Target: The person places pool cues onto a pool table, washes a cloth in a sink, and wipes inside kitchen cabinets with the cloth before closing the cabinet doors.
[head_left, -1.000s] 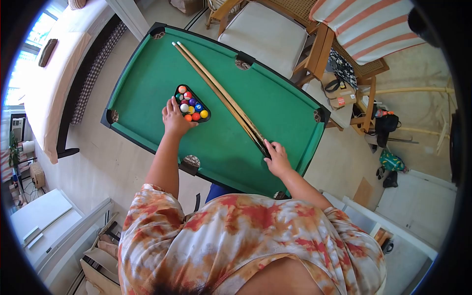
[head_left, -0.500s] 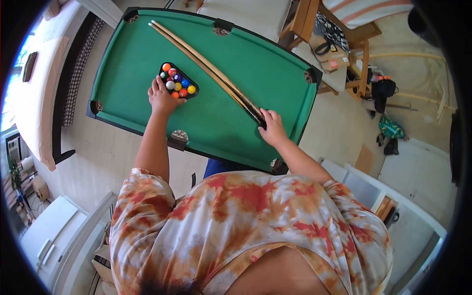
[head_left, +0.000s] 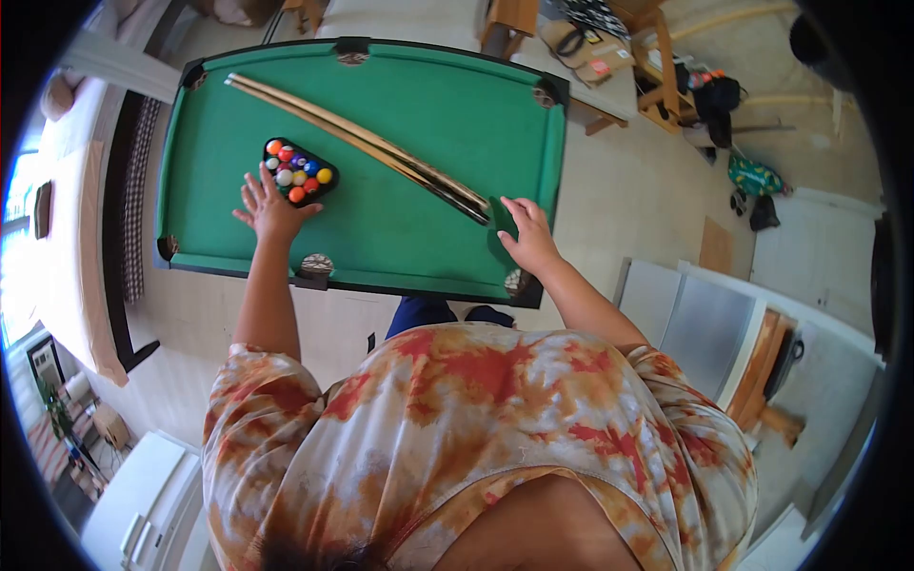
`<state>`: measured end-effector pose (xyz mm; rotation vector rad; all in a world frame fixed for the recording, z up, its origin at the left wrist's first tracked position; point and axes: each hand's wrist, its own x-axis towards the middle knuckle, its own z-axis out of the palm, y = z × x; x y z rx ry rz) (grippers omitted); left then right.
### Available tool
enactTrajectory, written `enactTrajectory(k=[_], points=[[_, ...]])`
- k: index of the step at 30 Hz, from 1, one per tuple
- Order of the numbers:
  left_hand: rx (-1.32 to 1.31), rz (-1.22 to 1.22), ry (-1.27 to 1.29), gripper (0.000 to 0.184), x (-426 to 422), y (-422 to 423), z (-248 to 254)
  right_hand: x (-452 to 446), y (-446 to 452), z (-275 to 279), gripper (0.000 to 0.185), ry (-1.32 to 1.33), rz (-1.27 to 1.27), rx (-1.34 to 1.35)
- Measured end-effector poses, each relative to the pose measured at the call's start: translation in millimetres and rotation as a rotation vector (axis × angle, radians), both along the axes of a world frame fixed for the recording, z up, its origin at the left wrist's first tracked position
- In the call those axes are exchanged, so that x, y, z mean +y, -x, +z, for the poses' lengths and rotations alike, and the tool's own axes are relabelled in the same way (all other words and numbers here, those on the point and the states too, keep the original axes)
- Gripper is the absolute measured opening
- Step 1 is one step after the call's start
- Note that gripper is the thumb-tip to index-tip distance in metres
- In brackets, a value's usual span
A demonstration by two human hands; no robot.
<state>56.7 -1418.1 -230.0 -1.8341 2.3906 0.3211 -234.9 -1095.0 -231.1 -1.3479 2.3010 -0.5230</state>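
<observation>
Two wooden cue sticks (head_left: 357,142) lie side by side, diagonally, on the green pool table (head_left: 409,243). A black triangle rack (head_left: 328,188) holds several coloured balls (head_left: 298,178) on the table's left part. My left hand (head_left: 272,211) is at the rack's lower left edge, fingers spread, the fingertips close to the balls; whether they touch the rack is unclear. Beyond the dark butt ends of the cues, my right hand (head_left: 528,236) hovers near the table's right end, fingers apart and holding nothing.
Pockets (head_left: 316,264) sit along the table's rim. A cardboard box (head_left: 598,59) rests on a seat at the upper right. A bench with a pale cover (head_left: 81,257) stands at the left. A white cabinet (head_left: 143,490) is at the lower left.
My right hand has let go of the cue butts and moved off to their right. My left fingers have spread wider beside the rack. The view has turned and shifted.
</observation>
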Motion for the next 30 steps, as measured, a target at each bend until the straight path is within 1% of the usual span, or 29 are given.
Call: enactTrajectory(k=[1, 2, 4, 6, 7, 8, 10, 12, 14, 15, 17, 18, 19, 21, 22, 24, 25, 26, 27, 28, 29, 30], points=[[-0.013, -0.008, 0.036, 0.119, 9, -1, 5, 20, 3, 2, 0.060, 0.035, -0.024, -0.006], [-0.002, -0.037, 0.044, 0.119, 22, -1, 10, 42, 4, 5, 0.052, 0.085, -0.073, 0.009], [-0.039, -0.148, 0.145, 0.098, 52, 0, 16, 94, 6, 6, 0.049, 0.086, -0.116, 0.031], [-0.004, -0.276, 0.124, 0.080, 96, 11, 33, 157, 1, -1, 0.041, 0.086, -0.150, 0.044], [0.054, -0.389, 0.193, 0.070, 118, 14, 27, 188, -3, -1, 0.040, 0.024, -0.169, 0.025], [0.099, -0.478, 0.177, 0.058, 146, 24, 31, 225, -10, -2, 0.040, -0.034, -0.198, -0.007], [0.197, -0.670, 0.124, 0.049, 216, 49, 42, 301, -28, -7, 0.040, -0.128, -0.224, -0.016], [0.341, -0.917, 0.140, 0.044, 289, 81, 36, 370, -53, 9, 0.041, -0.237, -0.350, -0.165], [0.521, -1.212, 0.100, 0.042, 363, 110, 27, 447, -86, 18, 0.042, -0.297, -0.454, -0.208], [0.614, -1.371, 0.062, 0.041, 398, 125, 19, 490, -101, 24, 0.042, -0.270, -0.581, -0.194], [0.549, -1.534, -0.104, 0.044, 477, 147, 14, 569, -150, 32, 0.043, -0.328, -0.687, -0.317], [0.543, -1.638, -0.160, 0.044, 511, 158, -1, 609, -176, 34, 0.045, -0.322, -0.786, -0.359], [0.466, -1.754, -0.239, 0.046, 546, 168, -3, 647, -204, 37, 0.045, -0.289, -0.899, -0.366], [0.314, -2.048, -0.306, 0.052, 617, 199, -23, 723, -259, 45, 0.045, -0.202, -1.141, -0.366], [0.249, -2.014, -0.556, 0.054, 646, 225, -57, 755, -285, 53, 0.045, -0.192, -1.216, -0.366], [0.097, -1.838, -1.024, 0.057, 708, 269, -105, 806, -321, 64, 0.044, -0.058, -1.463, -0.407], [-0.006, -1.969, -0.870, 0.057, 741, 268, -79, 829, -332, 68, 0.044, -0.040, -1.502, -0.408], [-0.105, -2.101, -0.704, 0.056, 775, 267, -50, 841, -348, 71, 0.044, 0.116, -1.663, -0.368], [-0.194, -2.226, -0.540, 0.056, 818, 259, 3, 858, -357, 74, 0.043, 0.276, -1.818, -0.333], [-0.165, -2.304, -0.531, 0.052, 849, 264, 13, 870, -356, 86, 0.043, 0.395, -1.940, -0.402], [-0.173, -2.331, -0.527, 0.052, 880, 267, 19, 883, -356, 93, 0.043, 0.406, -1.966, -0.397], [-0.111, -2.398, -0.574, 0.050, 911, 268, 26, 900, -354, 101, 0.042, 0.501, -1.984, -0.364]])
